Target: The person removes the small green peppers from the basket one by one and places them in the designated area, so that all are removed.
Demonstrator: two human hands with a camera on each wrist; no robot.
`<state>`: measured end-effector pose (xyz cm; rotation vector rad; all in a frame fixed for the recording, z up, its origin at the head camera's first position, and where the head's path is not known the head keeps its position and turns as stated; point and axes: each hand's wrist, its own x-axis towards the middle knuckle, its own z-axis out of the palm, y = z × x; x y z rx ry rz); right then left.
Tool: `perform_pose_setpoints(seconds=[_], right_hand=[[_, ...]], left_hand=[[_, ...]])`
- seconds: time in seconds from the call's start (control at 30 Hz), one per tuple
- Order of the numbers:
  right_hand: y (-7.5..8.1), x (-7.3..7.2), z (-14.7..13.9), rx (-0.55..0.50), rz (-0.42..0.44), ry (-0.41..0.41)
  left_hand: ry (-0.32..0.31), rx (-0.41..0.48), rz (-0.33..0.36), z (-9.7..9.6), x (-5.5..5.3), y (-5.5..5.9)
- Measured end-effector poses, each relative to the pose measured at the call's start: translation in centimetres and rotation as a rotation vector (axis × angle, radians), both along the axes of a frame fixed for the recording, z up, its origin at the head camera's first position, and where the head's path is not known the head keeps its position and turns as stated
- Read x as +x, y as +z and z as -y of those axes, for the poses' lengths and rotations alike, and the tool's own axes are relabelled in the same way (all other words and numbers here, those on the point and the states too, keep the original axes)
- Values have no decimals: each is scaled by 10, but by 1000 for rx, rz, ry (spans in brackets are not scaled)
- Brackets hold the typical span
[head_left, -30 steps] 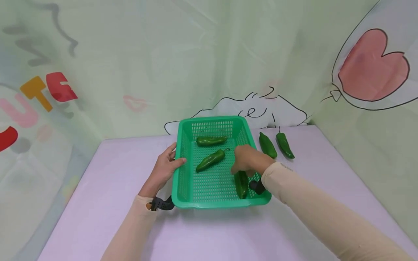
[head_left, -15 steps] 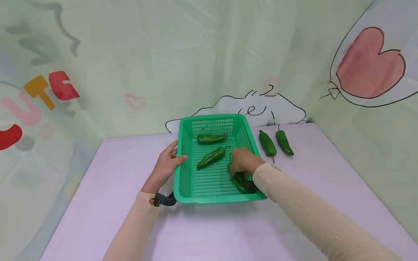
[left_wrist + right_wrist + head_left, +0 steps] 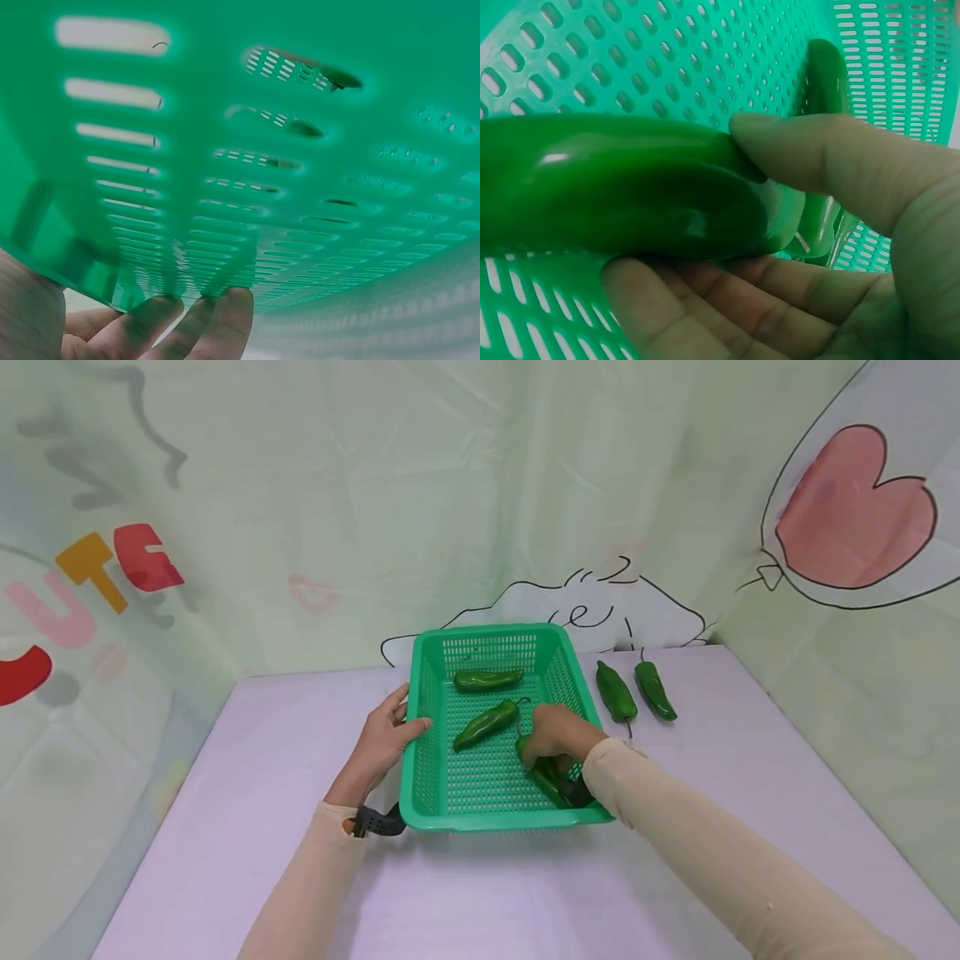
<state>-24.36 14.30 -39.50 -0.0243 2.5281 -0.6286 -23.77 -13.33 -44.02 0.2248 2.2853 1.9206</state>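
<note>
My left hand (image 3: 378, 747) grips the left side of a green plastic basket (image 3: 495, 821), thumb over the rim and fingers against the outer wall. In the left wrist view its fingertips (image 3: 232, 315) touch the slotted outside. Inside the basket, near the front right, my right hand (image 3: 557, 735) pinches a long green pepper (image 3: 630, 187) between thumb and fingers. That pepper lies slanted, partly hidden by the hand in the head view. One pepper (image 3: 487, 680) lies along the back wall, and another (image 3: 486, 725) slants across the middle of the basket floor.
Two more green peppers, one nearer (image 3: 617, 693) and one farther right (image 3: 655, 691), lie on the pale purple tabletop (image 3: 285, 718) beside the basket. Printed cloth walls (image 3: 375, 527) stand behind and at both sides of the table.
The pepper in my right hand has swung from nearly straight to slanted, its stem end shifting left. The right hand has moved slightly with it. My left hand keeps its hold on the basket.
</note>
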Motion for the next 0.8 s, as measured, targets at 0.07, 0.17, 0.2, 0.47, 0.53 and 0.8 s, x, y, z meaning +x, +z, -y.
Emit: perform_pose_setpoints(seconds=[0.07, 0.17, 0.2, 0.47, 0.53, 0.8], right_hand=[[0, 0, -1, -11, -2, 2], [0, 0, -3, -63, 6, -3], [1, 0, -4, -83, 11, -5], [10, 3, -10, -243, 51, -32], [11, 3, -10, -271, 59, -35], [14, 0, -12, -321, 65, -46]], left_hand=[[0, 1, -2, 0, 0, 0], [-1, 0, -7, 0, 1, 1], [-1, -1, -6, 0, 1, 1], [7, -5, -7, 0, 0, 0], [6, -4, -6, 0, 0, -1], [5, -6, -5, -1, 1, 0]])
